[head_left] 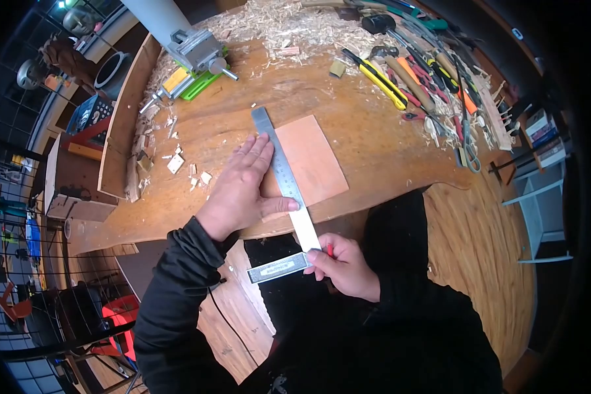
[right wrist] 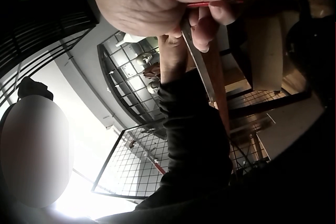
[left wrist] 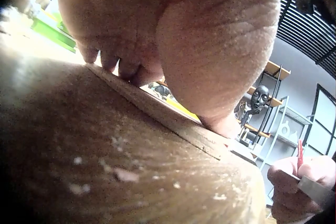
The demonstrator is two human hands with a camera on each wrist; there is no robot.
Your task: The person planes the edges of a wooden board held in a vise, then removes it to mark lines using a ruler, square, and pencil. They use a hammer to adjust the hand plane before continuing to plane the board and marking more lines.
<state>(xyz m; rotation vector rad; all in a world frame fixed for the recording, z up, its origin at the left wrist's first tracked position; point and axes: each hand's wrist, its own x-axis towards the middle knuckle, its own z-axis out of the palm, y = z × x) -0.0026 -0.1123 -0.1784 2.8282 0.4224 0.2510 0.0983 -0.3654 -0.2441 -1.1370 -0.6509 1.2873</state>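
My left hand (head_left: 236, 187) presses flat on the steel blade of a try square (head_left: 284, 172), with straight fingers and the thumb spread along it. Under the blade lies a thin rectangular reddish wood board (head_left: 314, 161) on the workbench. The square's stock (head_left: 279, 268) sticks out past the bench's front edge. There my right hand (head_left: 348, 269) pinches the square near its corner, thumb on top. A slim red pencil-like stick (left wrist: 300, 153) is held in the same right hand, most of it hidden by the fingers.
Wood shavings (head_left: 262, 26) cover the back of the bench (head_left: 374, 157). A metal vise (head_left: 200, 52) with a bright green part stands at back left. Several tools lie to the right, among them a yellow cutter (head_left: 382, 84) and scissors (head_left: 467, 148). A wooden side board (head_left: 121, 131) edges the left.
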